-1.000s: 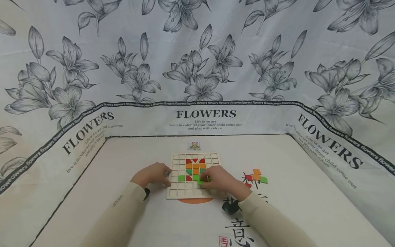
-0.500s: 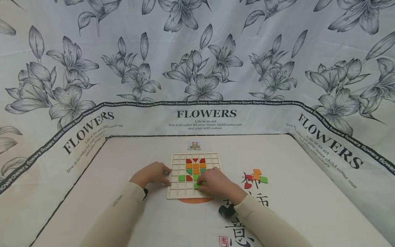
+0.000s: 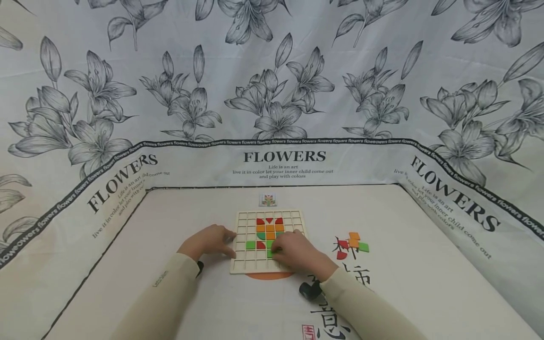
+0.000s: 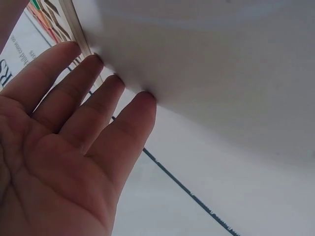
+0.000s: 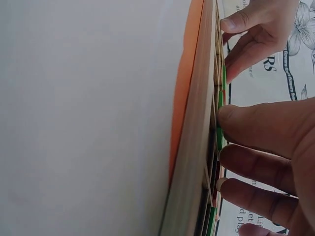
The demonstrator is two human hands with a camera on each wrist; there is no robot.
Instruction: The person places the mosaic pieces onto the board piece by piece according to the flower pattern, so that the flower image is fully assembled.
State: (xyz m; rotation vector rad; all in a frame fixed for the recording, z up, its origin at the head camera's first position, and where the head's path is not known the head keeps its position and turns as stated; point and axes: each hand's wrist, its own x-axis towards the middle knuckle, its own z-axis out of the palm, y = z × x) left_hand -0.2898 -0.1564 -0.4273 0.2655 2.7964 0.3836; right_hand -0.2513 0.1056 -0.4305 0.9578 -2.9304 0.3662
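A square wooden grid board [image 3: 250, 266] lies on the table with several red, orange and green tiles set in its compartments. My left hand [image 3: 208, 242] rests at the board's left edge; its fingers [image 4: 98, 103] are nearly straight and touch the rim in the left wrist view. Over the board's right half, my right hand [image 3: 299, 251] pinches a green square tile [image 3: 269, 254] between thumb and finger. That tile sits at a compartment just below another green tile, and in the right wrist view the thumb [image 5: 251, 123] touches its face. My right hand hides part of the board's right side.
A small pattern card [image 3: 267, 200] lies behind the board. Several loose tiles [image 3: 353, 243], red, orange and green, lie to its right. Printed characters and an orange shape [image 3: 267, 276] mark the tablecloth. Flower-printed cloth walls enclose the back and sides.
My right hand has moved slightly left and toward me with the green tile, and the tile has then shifted a little away from me. My left hand has stayed at the board's edge.
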